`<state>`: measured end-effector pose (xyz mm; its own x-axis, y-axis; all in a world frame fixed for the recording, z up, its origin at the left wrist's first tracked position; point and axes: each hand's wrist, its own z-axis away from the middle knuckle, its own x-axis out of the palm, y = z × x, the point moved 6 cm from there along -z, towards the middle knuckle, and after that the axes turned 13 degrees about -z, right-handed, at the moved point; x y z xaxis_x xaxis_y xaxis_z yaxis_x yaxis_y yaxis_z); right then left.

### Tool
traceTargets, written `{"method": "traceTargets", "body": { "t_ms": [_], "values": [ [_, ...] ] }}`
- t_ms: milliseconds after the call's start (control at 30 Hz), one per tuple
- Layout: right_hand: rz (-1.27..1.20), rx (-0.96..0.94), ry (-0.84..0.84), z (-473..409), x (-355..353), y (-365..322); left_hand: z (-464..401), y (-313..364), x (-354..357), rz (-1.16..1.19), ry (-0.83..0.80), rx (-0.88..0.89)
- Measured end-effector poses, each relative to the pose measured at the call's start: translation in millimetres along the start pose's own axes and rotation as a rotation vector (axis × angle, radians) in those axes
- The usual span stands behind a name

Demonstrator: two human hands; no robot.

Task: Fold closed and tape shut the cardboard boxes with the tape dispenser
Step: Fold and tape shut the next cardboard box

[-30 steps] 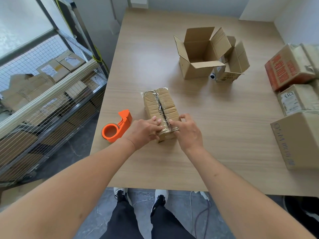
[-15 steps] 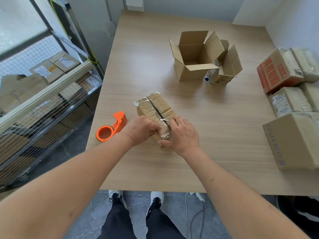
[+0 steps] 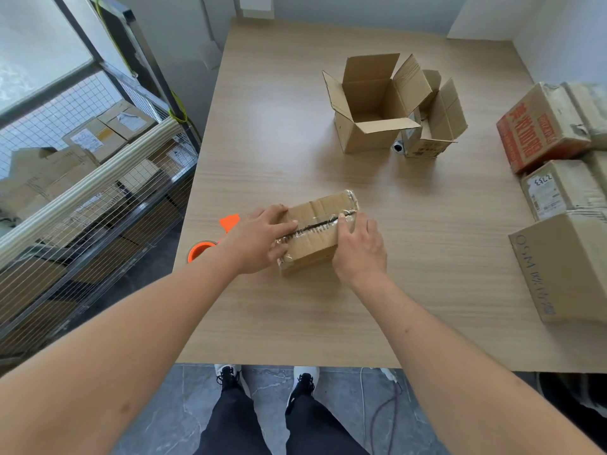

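Both hands are gripping the taped box [image 3: 317, 229] on the table [image 3: 410, 257]: our left hand [image 3: 259, 238] and right hand [image 3: 359, 247] are clasping opposite ends, probably smoothing tape; the dispenser [image 3: 210, 241] is lying beside it.

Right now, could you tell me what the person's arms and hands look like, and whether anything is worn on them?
Both forearms are bare to the frame's edge, with no sleeves showing. The left hand and the right hand wear no gloves, and no watch, ring or bracelet is visible on them. Fingernails look short and unpainted.
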<state>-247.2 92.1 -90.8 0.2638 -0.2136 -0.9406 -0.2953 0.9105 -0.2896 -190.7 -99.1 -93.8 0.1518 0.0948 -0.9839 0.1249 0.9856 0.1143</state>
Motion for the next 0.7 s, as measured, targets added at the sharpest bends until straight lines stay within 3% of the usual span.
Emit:
{"method": "traceTargets", "body": {
  "t_ms": [167, 233, 400, 567, 700],
  "values": [
    [-0.345, -0.076, -0.246, -23.4, 14.3, 0.4, 18.3, 7.0, 2.8, 0.225, 0.022, -0.010],
    [-0.464, -0.126, -0.183, -23.9, 11.0, 1.8, 23.2, 7.8, 2.8, 0.249, 0.073, -0.078],
    [-0.506, -0.335, 0.186, 2.0, -3.5, -2.5, 21.8, 23.1, 1.8, 0.209, 0.187, -0.189],
    [-0.587, -0.304, 0.204, 15.3, 3.8, 1.9, 6.6, 39.1, 8.4, 0.117, 0.175, -0.325],
    [-0.585, -0.274, 0.250, 19.0, 2.9, 10.1, 0.6, 41.5, 8.3, 0.142, 0.173, -0.321]
  ]
}}
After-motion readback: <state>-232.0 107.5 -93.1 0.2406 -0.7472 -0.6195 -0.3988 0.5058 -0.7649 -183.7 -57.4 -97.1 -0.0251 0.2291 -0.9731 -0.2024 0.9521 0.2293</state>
